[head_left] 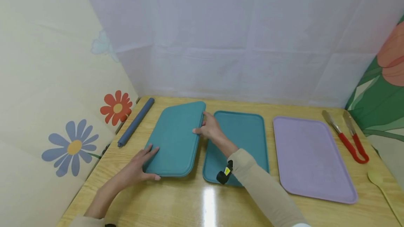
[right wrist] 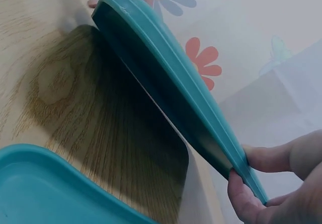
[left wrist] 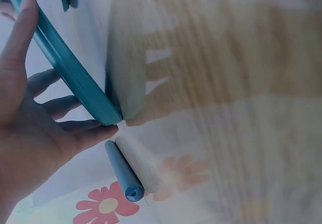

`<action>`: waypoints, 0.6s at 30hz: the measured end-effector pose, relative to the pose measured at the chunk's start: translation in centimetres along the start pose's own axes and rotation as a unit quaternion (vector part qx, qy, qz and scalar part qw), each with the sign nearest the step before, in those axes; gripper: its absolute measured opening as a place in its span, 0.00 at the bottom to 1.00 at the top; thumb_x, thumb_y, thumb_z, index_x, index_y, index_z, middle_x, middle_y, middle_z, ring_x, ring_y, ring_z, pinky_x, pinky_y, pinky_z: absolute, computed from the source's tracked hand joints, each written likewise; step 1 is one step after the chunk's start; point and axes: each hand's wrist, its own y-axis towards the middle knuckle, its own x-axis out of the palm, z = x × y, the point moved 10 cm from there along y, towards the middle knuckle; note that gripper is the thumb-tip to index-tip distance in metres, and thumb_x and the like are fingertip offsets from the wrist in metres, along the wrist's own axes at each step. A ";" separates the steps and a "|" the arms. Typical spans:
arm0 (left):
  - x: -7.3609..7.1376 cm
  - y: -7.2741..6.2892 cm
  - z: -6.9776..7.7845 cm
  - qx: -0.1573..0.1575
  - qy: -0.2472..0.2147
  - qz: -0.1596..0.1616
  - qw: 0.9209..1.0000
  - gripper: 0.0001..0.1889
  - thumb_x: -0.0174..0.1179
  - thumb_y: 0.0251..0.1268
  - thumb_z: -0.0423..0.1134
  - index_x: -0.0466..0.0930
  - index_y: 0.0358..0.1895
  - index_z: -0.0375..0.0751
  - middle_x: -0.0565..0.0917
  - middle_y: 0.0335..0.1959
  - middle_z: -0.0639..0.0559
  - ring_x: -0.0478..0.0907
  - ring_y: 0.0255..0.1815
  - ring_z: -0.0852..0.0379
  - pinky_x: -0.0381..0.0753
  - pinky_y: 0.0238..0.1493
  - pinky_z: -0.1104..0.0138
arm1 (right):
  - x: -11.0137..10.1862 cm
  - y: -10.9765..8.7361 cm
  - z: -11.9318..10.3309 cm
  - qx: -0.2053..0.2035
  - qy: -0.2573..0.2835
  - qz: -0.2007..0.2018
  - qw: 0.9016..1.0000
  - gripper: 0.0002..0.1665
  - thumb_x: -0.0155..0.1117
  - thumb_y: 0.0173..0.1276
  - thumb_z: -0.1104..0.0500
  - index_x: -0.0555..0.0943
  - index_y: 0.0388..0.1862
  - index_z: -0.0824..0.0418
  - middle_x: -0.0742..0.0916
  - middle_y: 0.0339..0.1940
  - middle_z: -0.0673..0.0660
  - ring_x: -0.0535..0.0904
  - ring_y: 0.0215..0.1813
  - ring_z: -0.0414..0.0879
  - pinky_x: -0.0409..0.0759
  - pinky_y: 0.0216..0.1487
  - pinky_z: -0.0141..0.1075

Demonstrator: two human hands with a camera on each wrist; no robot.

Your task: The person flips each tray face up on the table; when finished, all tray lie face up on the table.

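Observation:
A teal tray (head_left: 176, 139) is tilted over the left part of the table, its right edge raised and its smooth underside facing up. My left hand (head_left: 137, 167) holds its near left corner, thumb along the near edge and fingers spread over the left side. With thumb and fingers, my right hand (head_left: 210, 127) pinches the raised right edge. The right wrist view shows the tray's hollow side (right wrist: 151, 88) turned down toward the wood, its left edge close to the tabletop. A second teal tray (head_left: 236, 132) lies flat under my right forearm.
A purple tray (head_left: 310, 157) lies to the right, with red-handled tongs (head_left: 350, 143) beyond it. A yellowish spoon (head_left: 378, 181) rests at the right edge. Left of the raised tray is a blue-grey rolled tube (head_left: 135, 123). A pale cloth (head_left: 221, 38) hangs behind the table.

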 end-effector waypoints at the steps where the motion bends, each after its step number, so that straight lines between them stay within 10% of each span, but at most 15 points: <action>1: 0.1 -0.1 0.0 -0.002 0.003 0.001 1.000 0.52 0.74 0.45 0.55 0.60 0.72 0.32 0.54 0.72 0.26 0.51 0.68 0.22 0.63 0.58 0.34 | 0.0 0.0 0.0 -0.001 -0.001 0.001 1.000 0.52 0.73 0.59 0.64 0.55 0.77 0.60 0.80 0.42 0.63 0.83 0.33 0.53 0.79 0.40 0.44; 18: -0.1 -1.2 3.3 -0.029 0.083 0.055 0.995 0.38 0.73 0.49 0.30 0.69 0.68 0.36 0.66 0.68 0.31 0.68 0.62 0.28 0.78 0.48 0.45 | -0.7 -0.5 -0.8 -0.013 -0.010 0.022 1.000 0.50 0.72 0.60 0.61 0.56 0.76 0.60 0.77 0.36 0.59 0.75 0.31 0.51 0.69 0.33 0.41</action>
